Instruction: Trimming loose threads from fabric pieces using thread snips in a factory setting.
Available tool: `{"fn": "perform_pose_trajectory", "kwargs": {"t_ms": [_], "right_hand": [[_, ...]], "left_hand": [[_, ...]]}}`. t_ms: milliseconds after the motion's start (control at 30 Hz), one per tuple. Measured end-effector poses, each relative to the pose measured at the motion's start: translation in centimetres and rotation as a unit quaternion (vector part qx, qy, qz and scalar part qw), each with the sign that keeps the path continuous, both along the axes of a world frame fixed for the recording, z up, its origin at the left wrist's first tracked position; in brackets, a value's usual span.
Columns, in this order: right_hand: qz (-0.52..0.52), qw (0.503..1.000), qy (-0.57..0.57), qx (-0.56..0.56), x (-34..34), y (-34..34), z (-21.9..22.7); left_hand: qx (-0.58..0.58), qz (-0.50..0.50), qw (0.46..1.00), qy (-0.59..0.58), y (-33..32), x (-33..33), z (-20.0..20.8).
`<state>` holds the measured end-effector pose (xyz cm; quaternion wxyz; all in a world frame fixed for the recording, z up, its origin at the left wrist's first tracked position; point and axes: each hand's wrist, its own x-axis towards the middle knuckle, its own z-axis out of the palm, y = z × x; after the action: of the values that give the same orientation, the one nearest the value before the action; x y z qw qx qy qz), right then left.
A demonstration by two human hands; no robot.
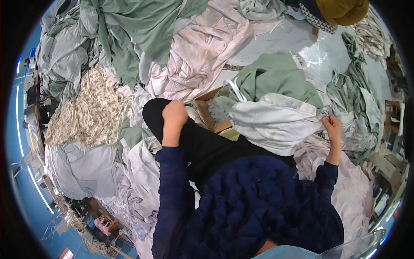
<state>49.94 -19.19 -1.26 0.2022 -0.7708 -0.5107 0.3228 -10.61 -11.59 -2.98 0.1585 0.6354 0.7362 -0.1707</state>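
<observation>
My right hand (332, 126) pinches the edge of a green and white cloth (276, 125), with finger and thumb pressed together. Part of this cloth lies over my right thigh, white side showing, and its green part (276, 77) is bunched beyond. A white strap (238, 90) sticks up from it at its left. Closed into a fist, my left hand (174, 115) rests on my black-trousered left knee (156, 113). Its fingers are curled in, and whether they hold anything is hidden.
Pale pink cloth (202, 52) and green cloth (133, 26) are heaped ahead. Floral fabric (88, 108) and grey cloth (82, 170) pile up at my left. An open cardboard box (205, 113) stands between my legs. Pink fabric (345, 181) lies at my right. Someone in a mustard garment (343, 11) is at the far right.
</observation>
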Motion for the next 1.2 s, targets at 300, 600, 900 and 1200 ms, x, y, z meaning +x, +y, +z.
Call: {"fn": "perform_pose_trajectory", "kwargs": {"t_ms": [300,600,900,1200], "right_hand": [[-0.102,0.974,0.088,0.184,-4.1,1.5,3.1],[0.040,0.973,0.224,0.029,-12.8,3.8,7.5],[0.034,0.984,0.162,0.063,-12.6,2.6,9.1],[0.101,0.955,-0.080,0.267,-14.7,0.7,10.3]], "left_hand": [[0.274,0.075,0.864,-0.416,-0.8,11.1,6.1],[-0.168,0.244,0.643,-0.707,-2.1,13.5,4.7],[0.013,0.270,0.530,-0.804,-4.7,13.2,6.1],[0.244,-0.060,0.721,-0.646,-5.5,9.5,8.5]]}}
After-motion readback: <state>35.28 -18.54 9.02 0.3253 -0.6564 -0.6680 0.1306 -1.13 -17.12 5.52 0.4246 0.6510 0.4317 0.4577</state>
